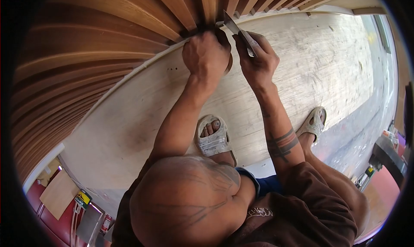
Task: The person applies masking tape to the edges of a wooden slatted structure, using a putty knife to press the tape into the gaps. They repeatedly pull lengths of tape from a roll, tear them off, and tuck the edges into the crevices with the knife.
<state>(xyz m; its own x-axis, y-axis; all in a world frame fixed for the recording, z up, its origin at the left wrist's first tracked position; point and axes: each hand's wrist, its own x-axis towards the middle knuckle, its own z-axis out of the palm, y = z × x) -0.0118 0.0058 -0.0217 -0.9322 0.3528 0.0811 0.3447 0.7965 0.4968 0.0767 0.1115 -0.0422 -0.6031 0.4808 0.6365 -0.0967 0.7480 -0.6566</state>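
My right hand [259, 59] grips a putty knife [233, 26], its flat metal blade pointing up toward the foot of the wooden slats [208, 5]. White smears mark the part of the knife near my fingers. Close beside it, my left hand [206, 53] is closed in a fist, knuckles up, right at the lower ends of the slats. A brown curved edge shows by that fist's right side; I cannot tell what it holds. Under both hands lies a pale, scuffed wooden board [172, 92].
Reddish-brown slats curve along the left and top. My sandalled feet rest on the board, one sandal [213, 137] near the middle, the other [314, 123] to the right. A yellow and black box [83, 198] and a plywood piece [59, 194] are at lower left.
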